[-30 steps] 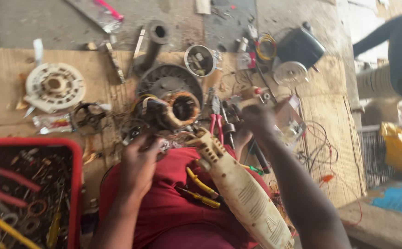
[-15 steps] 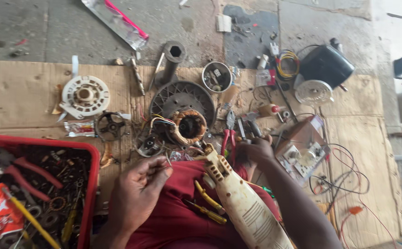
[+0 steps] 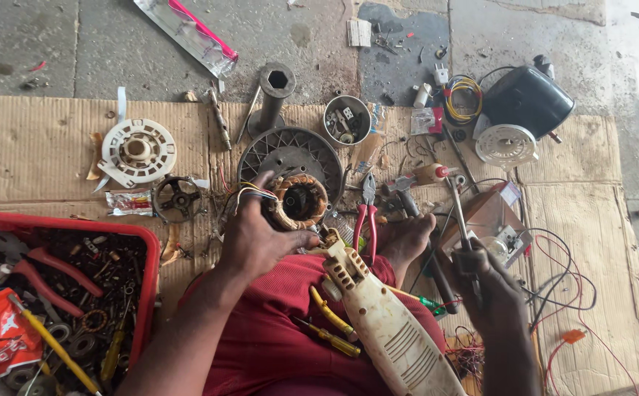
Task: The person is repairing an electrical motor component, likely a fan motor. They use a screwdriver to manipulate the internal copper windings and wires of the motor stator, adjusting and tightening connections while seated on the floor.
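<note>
Fingers of the left hand (image 3: 257, 238) grip the copper-wound stator (image 3: 299, 201); right hand (image 3: 489, 287) apparently clasps a screwdriver (image 3: 460, 214).

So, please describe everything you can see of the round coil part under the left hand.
The stator is a round ring wound with copper-coloured wire bound in pale wrapping, with a dark empty hole in its middle. It lies flat on the cardboard, against a grey ribbed housing. Thin coloured wires leave its left side. The left hand grips its left and lower edge.
</note>
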